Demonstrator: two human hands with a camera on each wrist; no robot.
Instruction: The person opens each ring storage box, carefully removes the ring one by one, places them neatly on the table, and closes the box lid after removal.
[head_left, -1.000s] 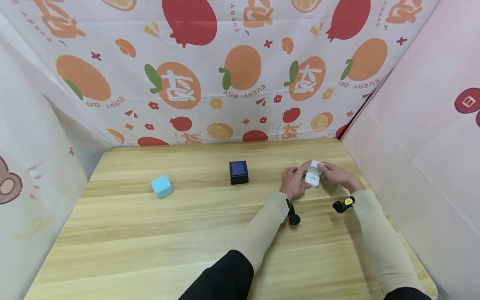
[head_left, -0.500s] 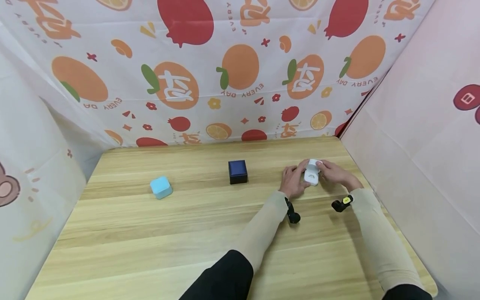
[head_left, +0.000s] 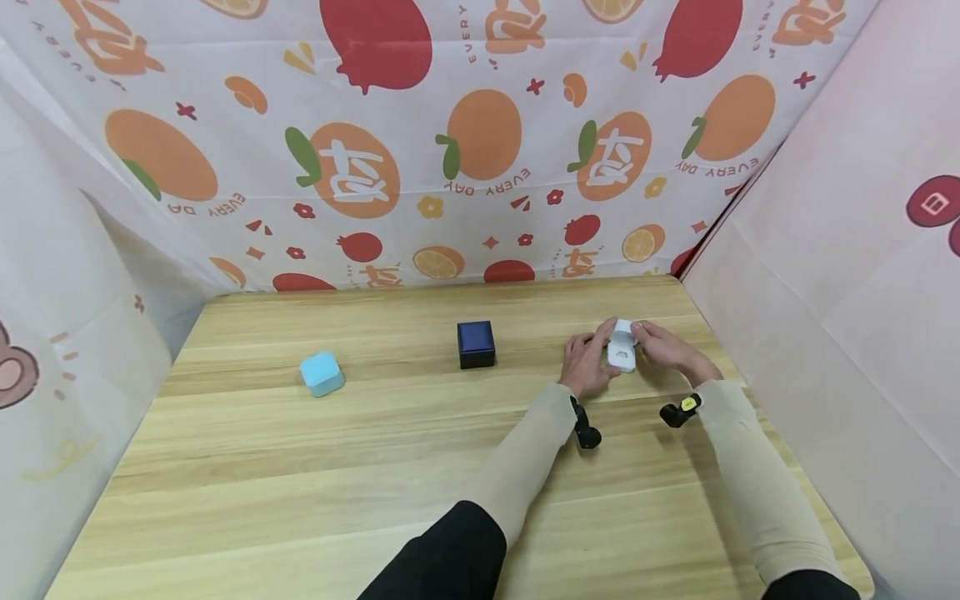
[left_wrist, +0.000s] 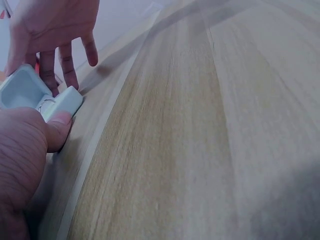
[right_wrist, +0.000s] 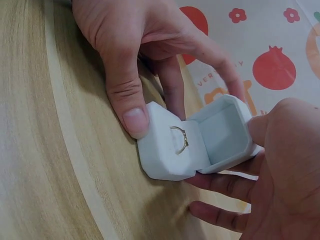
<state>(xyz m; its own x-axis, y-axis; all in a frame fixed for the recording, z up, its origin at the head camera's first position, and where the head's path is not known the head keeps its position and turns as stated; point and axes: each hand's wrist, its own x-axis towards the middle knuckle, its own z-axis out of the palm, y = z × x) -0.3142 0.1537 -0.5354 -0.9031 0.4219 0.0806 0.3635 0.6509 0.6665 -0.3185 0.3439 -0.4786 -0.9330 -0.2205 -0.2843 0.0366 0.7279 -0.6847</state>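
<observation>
A small white ring box [right_wrist: 165, 145] stands with its lid [right_wrist: 225, 135] raised, and a thin gold ring [right_wrist: 181, 140] sits upright in its cushion. My left hand [head_left: 587, 364] grips the box from the left: the thumb presses the front of the base, and the forefinger reaches up to the lid. On the other side, my right hand [head_left: 670, 346] pinches the lid's edge, its thumb at the rim and other fingers behind. In the left wrist view the box [left_wrist: 65, 102] is close over the wood, between both hands.
A dark blue box [head_left: 476, 344] stands left of my hands on the wooden table [head_left: 360, 475]. Farther left sits a light blue box [head_left: 322, 373]. A fruit-print curtain [head_left: 420, 167] hangs behind the table, and a pale curtain [head_left: 840, 250] borders its right side.
The ring box and my right hand have shifted very slightly left, and the right thumb now sits nearer the lid's edge. The left hand keeps its grip.
</observation>
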